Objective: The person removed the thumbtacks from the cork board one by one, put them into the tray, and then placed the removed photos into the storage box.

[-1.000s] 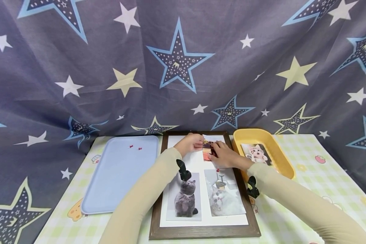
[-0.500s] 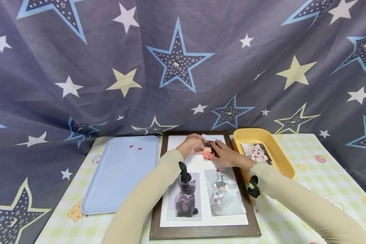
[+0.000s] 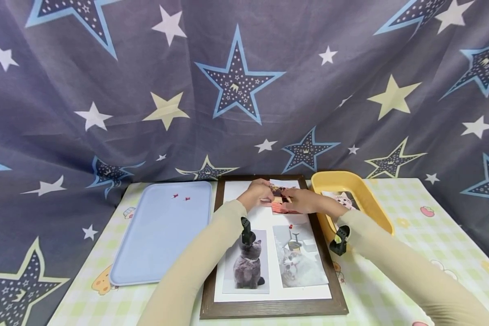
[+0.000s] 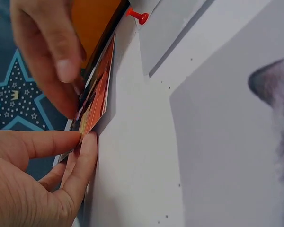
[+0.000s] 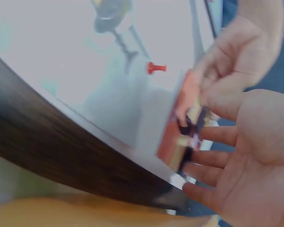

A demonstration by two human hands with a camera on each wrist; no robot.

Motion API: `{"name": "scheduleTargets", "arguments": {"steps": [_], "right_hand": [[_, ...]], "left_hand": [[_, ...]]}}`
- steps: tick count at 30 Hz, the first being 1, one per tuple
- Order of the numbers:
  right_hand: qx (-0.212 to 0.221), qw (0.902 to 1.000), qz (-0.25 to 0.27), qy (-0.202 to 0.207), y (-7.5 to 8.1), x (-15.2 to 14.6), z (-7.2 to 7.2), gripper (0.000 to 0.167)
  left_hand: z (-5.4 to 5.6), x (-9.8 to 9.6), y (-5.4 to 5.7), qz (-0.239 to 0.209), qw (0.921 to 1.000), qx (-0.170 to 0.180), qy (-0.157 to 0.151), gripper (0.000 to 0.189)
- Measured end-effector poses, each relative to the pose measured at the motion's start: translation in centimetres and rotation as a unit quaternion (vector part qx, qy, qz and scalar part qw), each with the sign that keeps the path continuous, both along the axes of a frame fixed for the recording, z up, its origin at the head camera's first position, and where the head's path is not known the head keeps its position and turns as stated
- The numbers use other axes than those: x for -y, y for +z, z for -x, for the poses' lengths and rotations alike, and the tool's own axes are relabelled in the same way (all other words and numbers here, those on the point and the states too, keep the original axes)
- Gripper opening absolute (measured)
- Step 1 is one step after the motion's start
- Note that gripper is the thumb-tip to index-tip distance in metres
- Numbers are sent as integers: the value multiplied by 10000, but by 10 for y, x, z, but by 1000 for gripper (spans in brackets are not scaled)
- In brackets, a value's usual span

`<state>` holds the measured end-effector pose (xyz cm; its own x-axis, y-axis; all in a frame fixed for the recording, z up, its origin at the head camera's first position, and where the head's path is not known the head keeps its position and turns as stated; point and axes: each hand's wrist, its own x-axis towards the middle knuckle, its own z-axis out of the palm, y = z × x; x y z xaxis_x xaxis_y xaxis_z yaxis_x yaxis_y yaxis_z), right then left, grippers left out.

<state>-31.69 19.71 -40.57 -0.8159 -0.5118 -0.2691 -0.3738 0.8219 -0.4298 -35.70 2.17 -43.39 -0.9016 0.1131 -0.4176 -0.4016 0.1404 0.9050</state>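
On a white board in a dark wooden frame (image 3: 274,309), my left hand (image 3: 256,194) pinches the left edge of a colourful orange-and-dark photo (image 3: 280,208) between thumb and fingers. That photo stands partly off the board in the left wrist view. My right hand (image 3: 304,202) reaches over its right side with fingers extended; whether they touch it I cannot tell. Below lie a grey cat photo (image 3: 247,272) and a white cat photo (image 3: 300,271). A red push pin (image 4: 138,16) sits at the white cat photo's top edge.
A pale blue tray (image 3: 159,244) at the left holds two red push pins (image 3: 187,198). At the right, a yellow bin (image 3: 376,210) holds a kitten photo (image 3: 344,199). A checked cloth (image 3: 415,231) covers the table, and a star-patterned curtain (image 3: 244,145) hangs behind.
My right hand has slid slightly up and right, uncovering more of the colourful photo's lower part. My left hand has shifted a little to the right along the same edge.
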Motion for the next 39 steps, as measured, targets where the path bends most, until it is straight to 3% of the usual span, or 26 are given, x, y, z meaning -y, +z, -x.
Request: {"name": "scheduleTargets", "arguments": {"steps": [9, 15, 21, 29, 39], "right_hand": [[-509, 9957, 748, -208, 33, -27, -2, 40], [-920, 9912, 821, -479, 58, -59, -11, 37], [-1213, 9868, 708, -802, 72, -104, -16, 35], [-587, 9833, 503, -1645, 80, -158, -22, 46], [715, 9753, 623, -1994, 65, -200, -21, 55]], "left_hand": [[3, 2, -3, -67, 9999, -17, -124, 55], [4, 2, -4, -66, 9998, -62, -156, 52], [3, 2, -3, 25, 9998, -72, -181, 53], [3, 3, -2, 82, 9997, -29, -241, 54], [8, 2, -5, 90, 9992, 69, -374, 55]]}}
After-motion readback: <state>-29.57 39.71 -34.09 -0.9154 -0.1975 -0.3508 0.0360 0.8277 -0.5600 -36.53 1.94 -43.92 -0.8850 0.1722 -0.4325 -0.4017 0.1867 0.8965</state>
